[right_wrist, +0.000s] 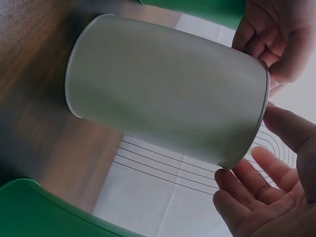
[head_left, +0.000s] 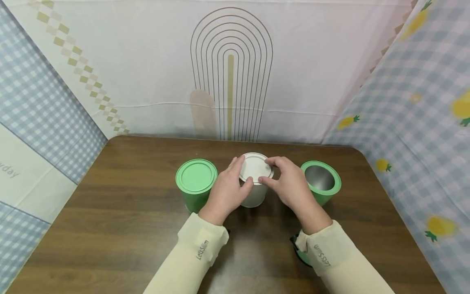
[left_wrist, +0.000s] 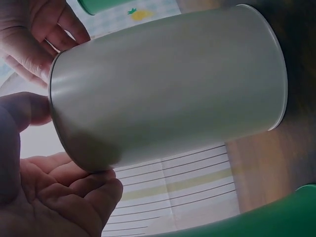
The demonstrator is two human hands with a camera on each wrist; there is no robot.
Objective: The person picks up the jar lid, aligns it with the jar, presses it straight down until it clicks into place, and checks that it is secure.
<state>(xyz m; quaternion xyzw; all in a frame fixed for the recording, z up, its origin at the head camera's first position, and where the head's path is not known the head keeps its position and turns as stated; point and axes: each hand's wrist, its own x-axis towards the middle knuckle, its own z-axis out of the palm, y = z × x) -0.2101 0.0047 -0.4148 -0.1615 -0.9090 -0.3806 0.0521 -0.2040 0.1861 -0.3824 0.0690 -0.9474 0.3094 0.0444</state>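
Note:
A white tin can (head_left: 253,196) stands upright on the table, its white lid (head_left: 254,166) seated on top. My left hand (head_left: 229,185) grips the lid's rim from the left, thumb at the near edge and fingers round the far side. From the right, my right hand (head_left: 291,183) holds the same rim between thumb and fingers. In the left wrist view the can's plain side (left_wrist: 168,89) fills the middle, and fingertips (left_wrist: 106,182) curl under the rim. The right wrist view shows the can (right_wrist: 163,89) with fingers (right_wrist: 237,192) bent at its top edge.
Left of the white can stands a green can (head_left: 196,177) with its green lid on. A green can without a lid (head_left: 321,179) stands to the right, its metal inside showing. Partly under my right sleeve lies a round green thing (head_left: 304,257). Patterned cloth (head_left: 158,73) hangs behind the table.

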